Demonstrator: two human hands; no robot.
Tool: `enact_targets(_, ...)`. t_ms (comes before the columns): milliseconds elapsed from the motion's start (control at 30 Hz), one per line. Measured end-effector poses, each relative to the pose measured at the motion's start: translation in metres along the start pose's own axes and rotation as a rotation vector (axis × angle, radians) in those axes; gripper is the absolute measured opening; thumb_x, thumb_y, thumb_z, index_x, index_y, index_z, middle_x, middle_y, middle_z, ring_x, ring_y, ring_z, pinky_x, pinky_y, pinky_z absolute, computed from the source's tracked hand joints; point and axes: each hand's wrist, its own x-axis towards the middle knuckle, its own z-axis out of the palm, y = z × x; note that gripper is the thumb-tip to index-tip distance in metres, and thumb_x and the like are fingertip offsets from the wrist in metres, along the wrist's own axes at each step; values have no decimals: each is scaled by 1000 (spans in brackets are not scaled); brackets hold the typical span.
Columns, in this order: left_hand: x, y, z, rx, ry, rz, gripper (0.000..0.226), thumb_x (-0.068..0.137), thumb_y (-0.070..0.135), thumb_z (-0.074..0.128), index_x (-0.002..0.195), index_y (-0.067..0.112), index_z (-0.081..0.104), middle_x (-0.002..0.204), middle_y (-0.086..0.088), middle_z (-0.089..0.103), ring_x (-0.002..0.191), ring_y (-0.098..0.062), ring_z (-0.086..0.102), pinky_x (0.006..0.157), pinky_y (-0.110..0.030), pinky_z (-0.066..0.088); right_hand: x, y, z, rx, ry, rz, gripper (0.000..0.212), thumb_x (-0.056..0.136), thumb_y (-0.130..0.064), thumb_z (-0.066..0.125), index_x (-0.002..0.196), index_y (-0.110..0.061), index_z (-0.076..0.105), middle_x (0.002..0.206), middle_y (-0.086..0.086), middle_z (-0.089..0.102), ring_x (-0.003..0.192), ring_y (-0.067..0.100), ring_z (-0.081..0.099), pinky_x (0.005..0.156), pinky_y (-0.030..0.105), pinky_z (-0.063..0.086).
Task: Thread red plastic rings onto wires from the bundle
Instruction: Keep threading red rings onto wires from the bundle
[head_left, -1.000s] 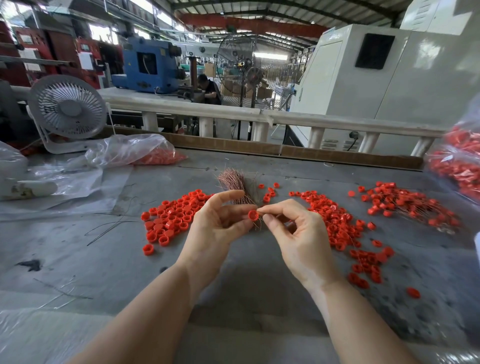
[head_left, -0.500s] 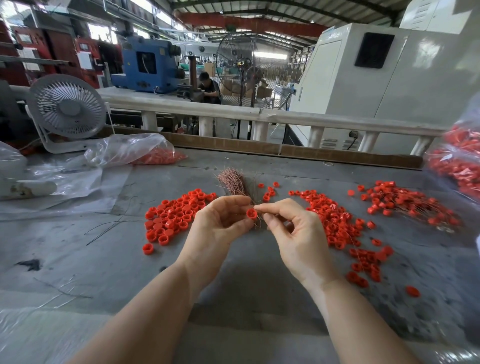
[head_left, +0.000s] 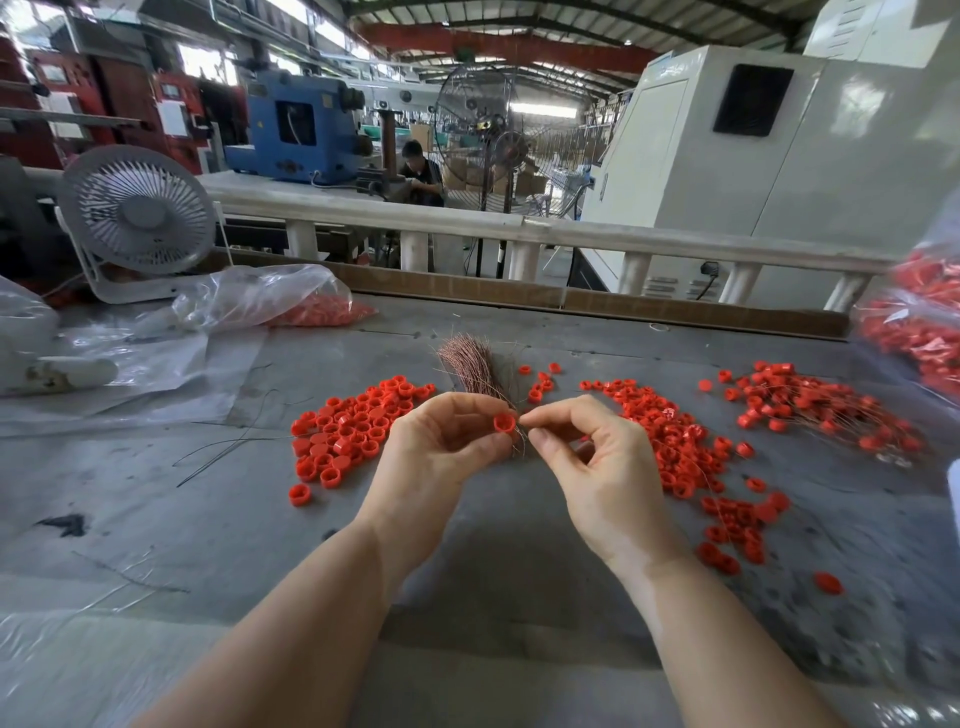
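While a red ring (head_left: 503, 423) is pinched by the left hand (head_left: 441, 452) and a wire by the right hand (head_left: 587, 457), the tip should be aligned with the hole.

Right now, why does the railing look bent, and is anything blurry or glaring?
Head view: the wide lens bows the railing and stretches the edges; the red ring between the hands is sharp; the plastic bag glints; soft shadow lies on the table beneath the forearms.
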Motion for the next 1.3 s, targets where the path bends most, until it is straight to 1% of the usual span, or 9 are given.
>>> enact_targets(233,-1,1,0,-40,-4,-31,27,75,-11,65,84,14,70,81,-1,73,80,-10,68,75,-17,52,-1,0,0,0,-3,12,29,80,0,68,76,-29,65,75,-2,67,70,4,58,64,8,38)
enact_targets(433,-1,3,0,-72,-22,-68,25,74,-8,65,88,11,69,81,-2,73,79,-10,68,72,-17,53,-1,1,0,-26,-1,5,22,79,1,68,76,-21,68,75,-1,67,73,6,59,65,8,38)
enact_targets(667,0,3,0,-116,-11,-99,23,75,-9,63,91,7,68,81,-4,73,77,-12,68,73,-19,54,0,1,0,-43,-3,5,26,79,0,69,74,-25,66,74,-2,67,72,5,59,63,7,38)
enact_targets(800,-1,4,1,-159,-10,-130,22,71,-5,64,90,7,69,81,-6,73,78,-13,67,75,-20,55,-1,0,0,-54,-2,4,25,78,1,69,74,-24,66,72,-2,66,71,6,59,62,6,38)
enact_targets(1000,-1,5,2,-237,-15,-168,29,59,5,66,88,7,68,78,-5,72,74,-11,68,73,-19,55,0,-1,-1,-40,35,-14,28,79,1,68,73,-26,65,71,-7,65,69,0,57,63,5,37)
enact_targets(1133,-1,5,1,-269,-18,-186,26,61,4,64,87,8,69,77,-5,72,74,-11,68,73,-20,56,-1,-1,0,-33,34,-21,28,79,1,68,74,-26,64,72,-7,64,68,-1,57,62,5,37)
enact_targets(1300,-1,6,1,-309,-26,-211,26,63,3,64,88,7,69,77,-5,72,71,-11,68,67,-19,55,-2,-1,1,-22,20,6,26,81,-1,67,75,-27,64,72,-7,64,66,-2,56,61,5,37)
